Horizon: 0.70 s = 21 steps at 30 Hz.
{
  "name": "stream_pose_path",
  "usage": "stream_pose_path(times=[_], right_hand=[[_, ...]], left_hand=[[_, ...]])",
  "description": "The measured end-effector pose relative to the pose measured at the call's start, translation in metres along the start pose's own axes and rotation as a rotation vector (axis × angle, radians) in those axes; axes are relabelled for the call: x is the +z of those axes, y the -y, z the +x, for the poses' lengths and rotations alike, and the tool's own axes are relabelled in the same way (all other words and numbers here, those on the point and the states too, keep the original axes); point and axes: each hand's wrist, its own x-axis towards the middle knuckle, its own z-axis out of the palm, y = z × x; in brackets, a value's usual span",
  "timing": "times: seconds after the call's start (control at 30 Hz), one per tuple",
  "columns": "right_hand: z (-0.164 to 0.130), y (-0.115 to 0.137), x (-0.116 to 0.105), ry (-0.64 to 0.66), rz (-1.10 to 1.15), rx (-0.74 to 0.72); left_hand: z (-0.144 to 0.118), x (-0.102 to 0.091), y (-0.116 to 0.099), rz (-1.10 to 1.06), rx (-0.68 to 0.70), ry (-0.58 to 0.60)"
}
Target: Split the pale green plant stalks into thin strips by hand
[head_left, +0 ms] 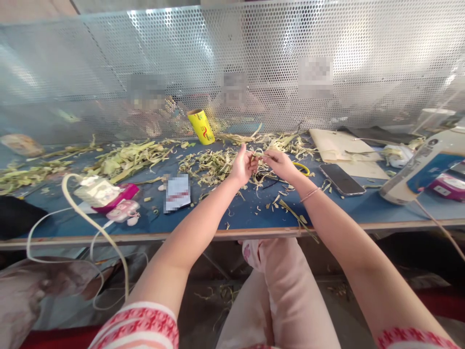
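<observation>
My left hand is above the middle of the blue table, its thumb raised and its fingers curled around a thin, pale green dried leaf strip. My right hand pinches the same strip from the other side, so the fingertips of both hands almost meet. Beneath them spreads a loose pile of shredded, yellow-green dry leaves. A yellow loop, which looks like a tool's handle, shows from under my right wrist; the rest of it is hidden.
Behind the table stands a perforated metal screen. A yellow tube leans near it. More leaves lie leftward, beside a charger with a white cable. A phone, cardboard and a large container stand rightward.
</observation>
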Motion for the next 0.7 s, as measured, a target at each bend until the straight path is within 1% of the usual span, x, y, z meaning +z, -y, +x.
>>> stream_pose_path(times=[0.1, 0.23, 0.3, 0.4, 0.47, 0.53, 0.6, 0.7], right_hand=[[0.002, -0.005, -0.002, -0.034, 0.026, -0.035], [0.003, -0.01, -0.003, -0.054, 0.002, 0.008], [0.002, -0.01, -0.004, -0.12, -0.092, 0.002], [0.0, -0.01, -0.006, -0.28, -0.326, -0.061], [-0.002, -0.008, -0.007, -0.34, -0.442, -0.089], [-0.004, -0.005, -0.007, -0.344, -0.502, -0.107], [-0.005, 0.0, -0.006, -0.318, -0.526, -0.135], [-0.007, 0.009, -0.003, -0.215, -0.473, -0.202]], left_hand=[[0.0, 0.004, 0.003, -0.03, 0.019, -0.033], [0.0, 0.003, 0.004, -0.02, 0.061, -0.069], [0.001, 0.002, 0.005, -0.011, 0.085, -0.082], [0.003, 0.001, 0.006, 0.04, 0.144, -0.103], [0.005, 0.0, 0.008, 0.08, 0.189, -0.126], [0.007, -0.002, 0.011, 0.105, 0.217, -0.156], [0.01, -0.005, 0.014, 0.126, 0.238, -0.193], [0.012, -0.007, 0.016, 0.171, 0.246, -0.246]])
